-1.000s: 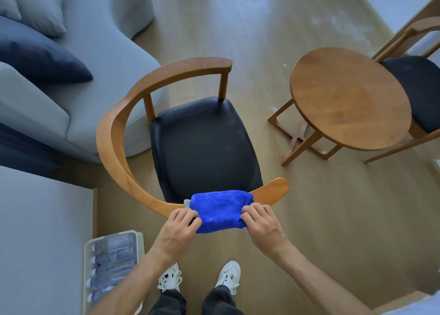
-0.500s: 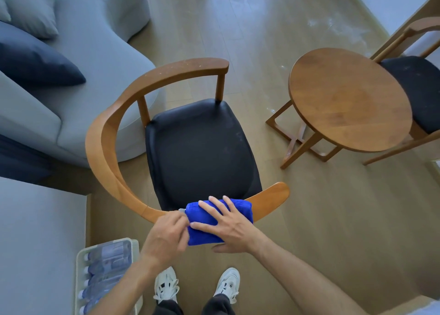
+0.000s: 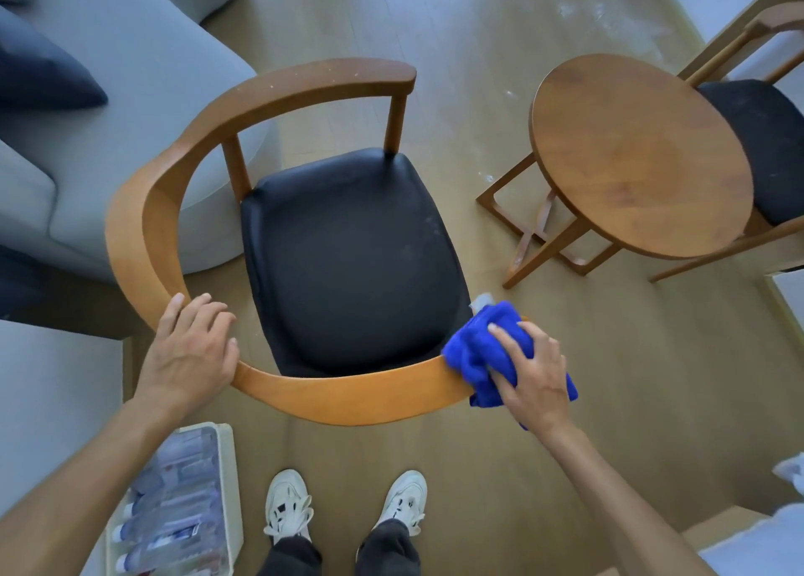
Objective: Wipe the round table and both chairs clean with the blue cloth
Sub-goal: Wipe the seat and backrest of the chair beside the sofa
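Cloth position: the blue cloth [image 3: 483,353] lay bunched over the right-hand end of the near chair's [image 3: 348,397] curved wooden rail, pressed down and gripped by the right hand [image 3: 533,375], fingers closed over its folds. The left hand [image 3: 191,349] rested flat on the rail's opposite side, fingers spread and holding nothing, apparently steadying the frame.

Progress, as a judgement: wiping appeared to be at the near chair's rail. Pale specks showed on the far part of that rail and faint marks on its black seat [image 3: 352,253], so both likely remained to be wiped. The round table [image 3: 639,153] stood well apart to the right, with the second chair [image 3: 765,145] partly tucked behind it; neither state could be confirmed.

Containers: a pale open bin [image 3: 226,480] on the floor beside the person's left shoe held several clear bottles lying side by side.
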The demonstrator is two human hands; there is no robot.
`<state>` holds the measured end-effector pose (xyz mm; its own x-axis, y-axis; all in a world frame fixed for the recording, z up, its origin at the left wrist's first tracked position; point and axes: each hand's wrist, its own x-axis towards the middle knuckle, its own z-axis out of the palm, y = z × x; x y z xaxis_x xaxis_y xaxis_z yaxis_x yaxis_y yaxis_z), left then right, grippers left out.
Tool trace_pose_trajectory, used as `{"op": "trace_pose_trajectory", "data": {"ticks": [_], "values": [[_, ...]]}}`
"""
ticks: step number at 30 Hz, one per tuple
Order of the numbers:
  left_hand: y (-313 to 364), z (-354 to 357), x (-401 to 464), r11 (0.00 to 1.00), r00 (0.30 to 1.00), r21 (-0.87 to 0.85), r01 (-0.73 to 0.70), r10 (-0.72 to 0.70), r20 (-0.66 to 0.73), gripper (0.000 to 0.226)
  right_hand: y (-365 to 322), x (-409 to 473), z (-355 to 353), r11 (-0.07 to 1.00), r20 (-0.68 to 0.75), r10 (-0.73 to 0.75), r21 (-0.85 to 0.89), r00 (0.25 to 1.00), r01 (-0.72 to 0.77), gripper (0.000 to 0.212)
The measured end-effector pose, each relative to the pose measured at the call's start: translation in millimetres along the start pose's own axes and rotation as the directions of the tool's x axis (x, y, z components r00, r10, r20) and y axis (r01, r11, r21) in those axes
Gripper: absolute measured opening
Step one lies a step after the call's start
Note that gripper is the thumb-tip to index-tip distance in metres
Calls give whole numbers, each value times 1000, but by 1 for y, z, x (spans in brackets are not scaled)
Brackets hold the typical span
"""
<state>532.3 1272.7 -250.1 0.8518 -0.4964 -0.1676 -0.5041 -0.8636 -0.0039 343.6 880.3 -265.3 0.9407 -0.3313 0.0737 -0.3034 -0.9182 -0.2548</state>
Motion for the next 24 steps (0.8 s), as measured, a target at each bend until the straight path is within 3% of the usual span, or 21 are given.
{"op": "trace_pose_trajectory", "data": {"ticks": [2, 4, 9, 12, 15, 17, 20, 22, 24], "values": [[-3, 2, -1, 999, 999, 4, -33, 33, 11, 54, -34, 6, 11, 941, -126, 338, 47, 933, -334, 43], [-5, 3, -1, 998, 998, 1, -60, 60, -1, 53, -78, 1, 23, 902, -181, 429, 37, 885, -430, 44], [-14, 10, 1, 989, 987, 42, -143, 145, -67, 53, -227, -46, 61, 984, -8, 172, 45, 985, -171, 49], [-22, 16, 10, 986, 977, 58, -154, 160, -138, 49, -263, -35, 66, 992, 153, 51, 102, 987, -67, 51], [-34, 22, 23, 988, 983, 86, -127, 137, -124, 49, -209, -23, 52, 973, 49, -222, 72, 974, 218, 42], [-39, 29, 33, 988, 984, 104, -114, 127, -125, 50, -145, -15, 33, 956, 25, -294, 12, 956, 293, 39], [-40, 43, 41, 990, 987, 99, -98, 109, -116, 48, -53, 9, 3, 996, 12, -51, -69, 999, 52, 41], [-39, 50, 42, 989, 981, 106, -101, 117, -155, 46, -22, 29, -6, 983, 2, 167, -80, 986, -166, 39], [-37, 49, 42, 990, 977, 107, -95, 113, -181, 44, -16, 46, -2, 952, -35, 290, -89, 956, -292, 36]]}}
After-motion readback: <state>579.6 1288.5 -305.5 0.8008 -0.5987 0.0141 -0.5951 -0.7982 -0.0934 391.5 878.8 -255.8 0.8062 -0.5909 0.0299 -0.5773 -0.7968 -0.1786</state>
